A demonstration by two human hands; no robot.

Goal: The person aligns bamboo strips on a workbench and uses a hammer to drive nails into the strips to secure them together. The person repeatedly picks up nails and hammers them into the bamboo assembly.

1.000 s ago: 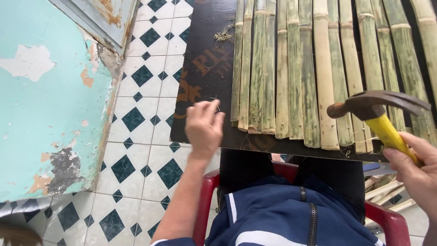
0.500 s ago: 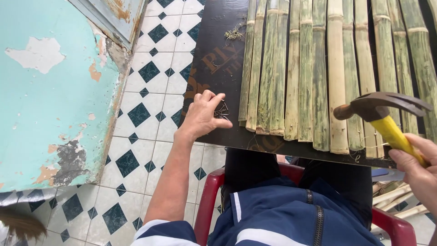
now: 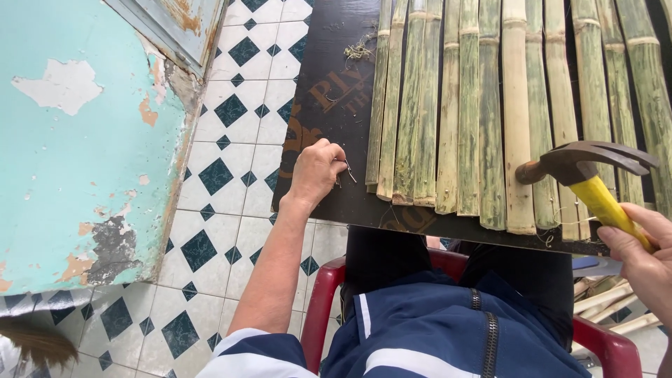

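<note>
Nails (image 3: 344, 170) are being picked off the dark board (image 3: 318, 105) by the left hand (image 3: 316, 171), fingers pinched on them, while the right hand (image 3: 640, 255) grips the hammer (image 3: 584, 164) over the bamboo strips (image 3: 490, 105); setting one upright likely follows.

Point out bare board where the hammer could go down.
Free: dark board strip between its left edge and the bamboo slats, above the left hand picking nails. Crowded: slats fill the right side, under the hammer in the right hand.

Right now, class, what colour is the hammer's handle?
Yellow; the hammer shows best in the head view.
</note>
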